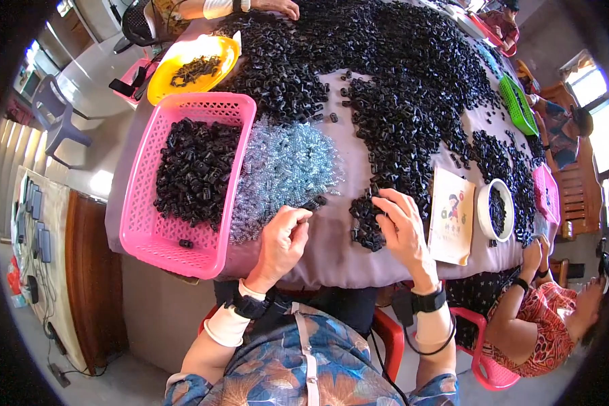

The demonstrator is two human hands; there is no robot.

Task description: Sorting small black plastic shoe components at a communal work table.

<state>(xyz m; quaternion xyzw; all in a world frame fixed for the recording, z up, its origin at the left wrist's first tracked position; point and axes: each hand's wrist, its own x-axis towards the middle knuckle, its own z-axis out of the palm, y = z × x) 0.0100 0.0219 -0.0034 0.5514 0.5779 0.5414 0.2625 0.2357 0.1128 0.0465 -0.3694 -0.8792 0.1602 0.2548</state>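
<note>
My left hand (284,237) is closed in a pinch on a small black plastic piece (314,203), just at the near edge of a heap of tiny clear, bluish coil-like parts (287,159). At the near tip of the black pile, my right hand (402,227) has its fingers curled in among loose black pieces (365,227); what lies between its fingertips is hidden. Left of the clear parts, a pink perforated basket (134,203) holds many similar black pieces. Behind it, the large pile of black pieces (413,88) spreads across the cloth-covered table (338,250).
A yellow plate (230,61) with black bits stands at the far left. Right of my hand lie a printed paper bag (451,216) and a white round bowl (510,210). Green (514,105) and pink baskets (547,193) line the right side. Other people sit around the table.
</note>
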